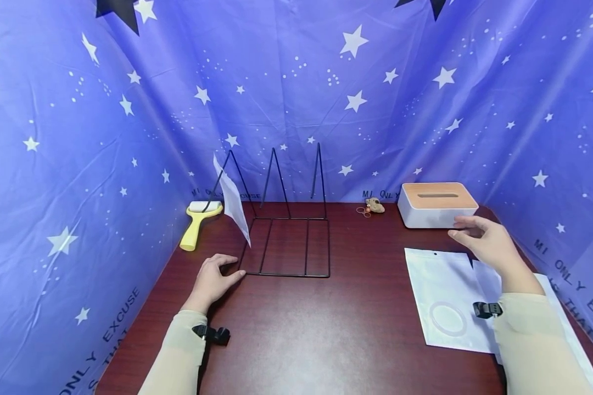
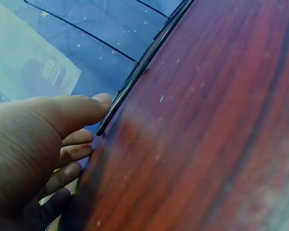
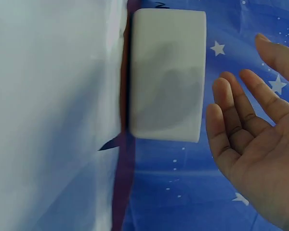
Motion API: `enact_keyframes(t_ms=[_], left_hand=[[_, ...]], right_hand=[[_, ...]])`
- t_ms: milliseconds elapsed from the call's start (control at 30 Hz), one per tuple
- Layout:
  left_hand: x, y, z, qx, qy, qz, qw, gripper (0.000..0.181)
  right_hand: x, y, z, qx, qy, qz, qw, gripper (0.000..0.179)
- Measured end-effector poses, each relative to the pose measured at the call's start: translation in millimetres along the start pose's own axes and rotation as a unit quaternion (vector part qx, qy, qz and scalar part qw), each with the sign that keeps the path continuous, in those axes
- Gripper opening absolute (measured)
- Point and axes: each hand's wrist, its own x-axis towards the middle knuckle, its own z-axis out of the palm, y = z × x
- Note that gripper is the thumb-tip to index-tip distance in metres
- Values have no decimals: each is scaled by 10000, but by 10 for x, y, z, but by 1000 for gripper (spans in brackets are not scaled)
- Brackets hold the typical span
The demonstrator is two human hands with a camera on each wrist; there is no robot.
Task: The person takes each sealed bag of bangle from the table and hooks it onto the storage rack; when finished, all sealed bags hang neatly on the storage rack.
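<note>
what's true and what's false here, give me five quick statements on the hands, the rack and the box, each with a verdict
1. The left hand touches the black wire rack. True.
2. The black wire rack stands between the yellow-handled roller and the slotted box, seen from side to side. True.
3. The slotted box has a black top. False: its top is wood-coloured.
4. The right hand holds nothing. True.
5. Both hands are on the black wire rack. False: only the left hand is; the right hand is near the slotted box.
</note>
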Motion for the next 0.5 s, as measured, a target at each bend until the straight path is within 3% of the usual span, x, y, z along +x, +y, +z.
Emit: enact_keyframes(t_ms=[233,500], left_hand=[[0,18,-9,-26,-35,29,10000,45],[-1,40,-4,104,-49,50,9999,43]], right_hand=[[11,159,47,-176,-436,152,9988,62],[-19,350,44,-304,-672,126,9972,52]])
